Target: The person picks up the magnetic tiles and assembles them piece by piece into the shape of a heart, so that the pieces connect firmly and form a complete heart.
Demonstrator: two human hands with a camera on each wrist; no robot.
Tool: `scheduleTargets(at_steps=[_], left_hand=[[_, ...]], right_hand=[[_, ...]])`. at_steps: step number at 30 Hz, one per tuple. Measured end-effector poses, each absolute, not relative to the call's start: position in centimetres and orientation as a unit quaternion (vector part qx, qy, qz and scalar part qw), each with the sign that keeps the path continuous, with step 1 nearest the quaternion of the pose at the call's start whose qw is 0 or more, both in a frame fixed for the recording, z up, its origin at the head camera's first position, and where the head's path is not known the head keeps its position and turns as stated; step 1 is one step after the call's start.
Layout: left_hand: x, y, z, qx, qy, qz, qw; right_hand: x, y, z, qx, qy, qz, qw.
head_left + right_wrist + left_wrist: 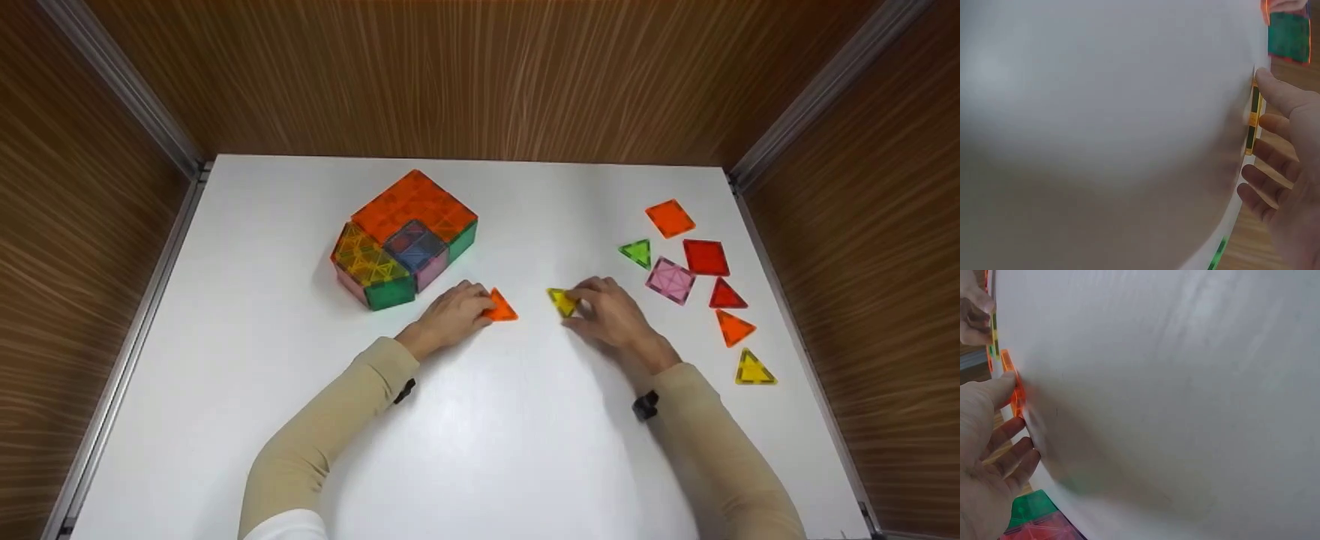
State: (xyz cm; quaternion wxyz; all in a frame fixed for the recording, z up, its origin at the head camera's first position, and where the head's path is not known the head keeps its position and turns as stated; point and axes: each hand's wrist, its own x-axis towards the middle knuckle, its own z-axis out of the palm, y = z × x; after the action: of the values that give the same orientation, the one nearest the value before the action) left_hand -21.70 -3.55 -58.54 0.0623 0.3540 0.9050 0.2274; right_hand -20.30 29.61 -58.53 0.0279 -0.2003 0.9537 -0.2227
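Note:
Between thumb and fingers my left hand point(454, 316) pinches an orange triangle magnetic tile point(503, 307), close over the white table. Its edge-on side shows in the left wrist view, with the thumb against the orange tile point(1018, 396). To the right, my right hand point(613, 315) pinches a yellow triangle magnetic tile point(561, 301) by its right side. The right wrist view has this yellow tile point(1252, 121) edge-on beside the thumb and fingertips. A gap of table separates the two tiles. Just behind my left hand stands a block built of tiles point(412, 202), orange and yellow on top.
Loose tiles lie at the right of the white table point(480, 450): an orange square point(670, 218), a red square point(706, 257), a pink square point(670, 280), and green point(637, 253), red point(726, 295), orange point(733, 328) and yellow triangles point(753, 369). Wood-grain walls point(480, 82) enclose the table.

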Motion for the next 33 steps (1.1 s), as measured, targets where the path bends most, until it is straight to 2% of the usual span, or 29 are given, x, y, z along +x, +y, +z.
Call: scheduleTargets(at_steps=[8, 16, 33], left_hand=[[-21.6, -3.5, -58.5, 0.347, 0.908, 0.221, 0.079], [-21.7, -3.5, -58.4, 0.351, 0.909, 0.213, 0.076], [-21.8, -2.8, -58.0, 0.332, 0.914, 0.213, 0.095]], right_hand=[[-21.8, 25.8, -58.4, -0.235, 0.945, -0.219, 0.054], [-22.3, 23.3, -58.5, -0.258, 0.942, -0.208, 0.056], [-22.4, 22.6, -58.9, -0.272, 0.937, -0.214, 0.051]])
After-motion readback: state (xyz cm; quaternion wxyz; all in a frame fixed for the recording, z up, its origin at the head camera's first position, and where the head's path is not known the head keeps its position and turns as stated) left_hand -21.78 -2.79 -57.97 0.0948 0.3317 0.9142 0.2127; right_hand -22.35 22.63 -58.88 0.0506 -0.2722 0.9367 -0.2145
